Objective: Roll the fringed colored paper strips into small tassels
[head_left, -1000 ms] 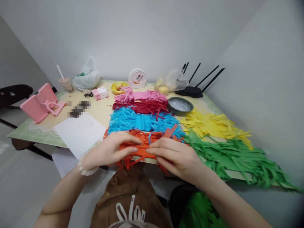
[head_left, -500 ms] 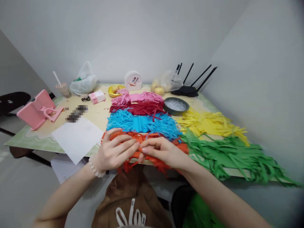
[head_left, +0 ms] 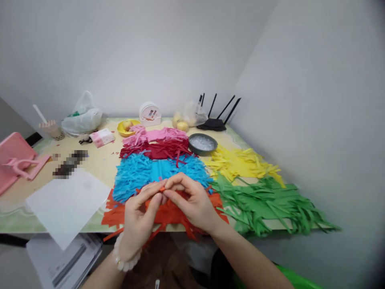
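Observation:
Above the orange fringed paper (head_left: 171,214) at the table's near edge, my two hands meet fingertip to fingertip. My left hand (head_left: 138,220), with a pale bead bracelet at the wrist, pinches a small orange paper strip (head_left: 162,189). From the other side my right hand (head_left: 192,200) pinches the same strip between thumb and fingers. Much of the strip is hidden by the fingers. Just beyond lies blue fringed paper (head_left: 132,176), then dark red fringed paper (head_left: 159,151) and pink fringed paper (head_left: 155,135).
Yellow fringed paper (head_left: 248,164) and green fringed paper (head_left: 267,200) lie right. A grey bowl (head_left: 203,144), yellow dish (head_left: 120,128), black router (head_left: 212,125) and plastic bag (head_left: 82,120) stand farther back. White paper (head_left: 69,204), a pink stand (head_left: 15,160) and a drink cup (head_left: 52,130) are left.
The view has shifted, so the table's things sit farther left in it. My fingers have regrouped, thumbs now nearer, with a bit of orange strip showing between the fingertips.

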`<state>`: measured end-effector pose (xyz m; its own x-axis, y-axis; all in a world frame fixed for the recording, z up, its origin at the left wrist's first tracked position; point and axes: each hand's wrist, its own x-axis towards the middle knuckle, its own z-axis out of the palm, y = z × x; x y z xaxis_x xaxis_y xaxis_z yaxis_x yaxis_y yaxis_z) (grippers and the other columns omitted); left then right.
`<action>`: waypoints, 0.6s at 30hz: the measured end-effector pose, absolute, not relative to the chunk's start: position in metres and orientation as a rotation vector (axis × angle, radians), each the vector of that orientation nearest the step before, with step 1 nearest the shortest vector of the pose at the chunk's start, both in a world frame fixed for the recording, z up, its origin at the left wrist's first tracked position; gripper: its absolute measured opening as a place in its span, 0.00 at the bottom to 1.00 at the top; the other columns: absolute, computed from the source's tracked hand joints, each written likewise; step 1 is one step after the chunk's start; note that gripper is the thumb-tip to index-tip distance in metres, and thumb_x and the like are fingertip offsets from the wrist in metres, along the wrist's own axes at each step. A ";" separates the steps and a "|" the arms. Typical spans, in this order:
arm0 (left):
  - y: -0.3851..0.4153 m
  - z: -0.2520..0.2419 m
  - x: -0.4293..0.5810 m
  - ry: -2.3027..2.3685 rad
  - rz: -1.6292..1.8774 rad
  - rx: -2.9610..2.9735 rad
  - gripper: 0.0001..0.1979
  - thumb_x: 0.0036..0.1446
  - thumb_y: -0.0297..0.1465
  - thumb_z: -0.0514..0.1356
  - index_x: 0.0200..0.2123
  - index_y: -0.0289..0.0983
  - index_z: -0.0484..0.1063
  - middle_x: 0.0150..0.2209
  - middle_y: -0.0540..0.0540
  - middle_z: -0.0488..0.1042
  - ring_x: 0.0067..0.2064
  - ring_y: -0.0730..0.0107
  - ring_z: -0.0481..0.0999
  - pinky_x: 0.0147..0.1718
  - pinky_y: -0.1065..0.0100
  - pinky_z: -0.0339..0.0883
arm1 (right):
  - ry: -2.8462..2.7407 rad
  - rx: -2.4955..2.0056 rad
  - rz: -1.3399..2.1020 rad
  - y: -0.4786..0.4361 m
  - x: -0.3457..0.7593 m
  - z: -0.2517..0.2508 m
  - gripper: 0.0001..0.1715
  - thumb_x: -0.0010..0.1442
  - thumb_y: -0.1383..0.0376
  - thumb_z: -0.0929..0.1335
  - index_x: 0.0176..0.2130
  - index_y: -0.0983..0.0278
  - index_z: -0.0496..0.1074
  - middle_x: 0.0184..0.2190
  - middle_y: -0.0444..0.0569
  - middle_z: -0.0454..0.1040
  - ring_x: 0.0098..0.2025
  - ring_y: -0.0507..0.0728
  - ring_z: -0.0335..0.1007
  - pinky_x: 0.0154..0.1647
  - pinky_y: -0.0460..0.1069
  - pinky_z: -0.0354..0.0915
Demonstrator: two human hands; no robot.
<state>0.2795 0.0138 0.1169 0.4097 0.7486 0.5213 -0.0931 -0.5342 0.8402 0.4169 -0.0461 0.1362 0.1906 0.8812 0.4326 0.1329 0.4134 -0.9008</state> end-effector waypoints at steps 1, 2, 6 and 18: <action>0.016 0.113 0.284 0.597 1.241 1.748 0.11 0.61 0.28 0.62 0.45 0.45 0.82 0.45 0.47 0.83 0.46 0.63 0.82 0.49 0.64 0.74 | -1.315 -1.059 0.614 -0.043 0.417 0.134 0.02 0.65 0.68 0.67 0.38 0.61 0.70 0.32 0.45 0.79 0.34 0.52 0.79 0.37 0.45 0.72; 0.018 0.109 0.288 0.628 1.257 1.694 0.10 0.61 0.29 0.63 0.44 0.45 0.82 0.45 0.47 0.83 0.46 0.63 0.82 0.49 0.65 0.75 | -1.378 -1.074 0.538 -0.039 0.420 0.132 0.03 0.65 0.68 0.66 0.39 0.61 0.71 0.35 0.46 0.80 0.37 0.52 0.79 0.39 0.45 0.72; 0.033 0.097 0.294 0.776 1.460 1.507 0.07 0.62 0.32 0.62 0.40 0.42 0.81 0.42 0.48 0.83 0.47 0.66 0.81 0.53 0.66 0.71 | -1.709 -1.287 0.310 -0.004 0.477 0.129 0.09 0.65 0.63 0.67 0.44 0.59 0.75 0.43 0.47 0.81 0.47 0.56 0.76 0.52 0.50 0.69; 0.055 0.100 0.240 1.133 1.371 1.286 0.08 0.55 0.38 0.68 0.33 0.40 0.79 0.28 0.52 0.76 0.36 0.71 0.79 0.38 0.77 0.74 | -1.098 -2.446 0.312 0.109 0.698 0.059 0.18 0.66 0.60 0.69 0.53 0.65 0.71 0.52 0.53 0.73 0.49 0.59 0.73 0.49 0.57 0.72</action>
<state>0.2398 0.0547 0.1004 -0.0403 0.9861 0.1612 -0.0278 -0.1624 0.9863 0.6979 0.1087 0.0594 0.6594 0.7514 -0.0250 0.6526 -0.5885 -0.4773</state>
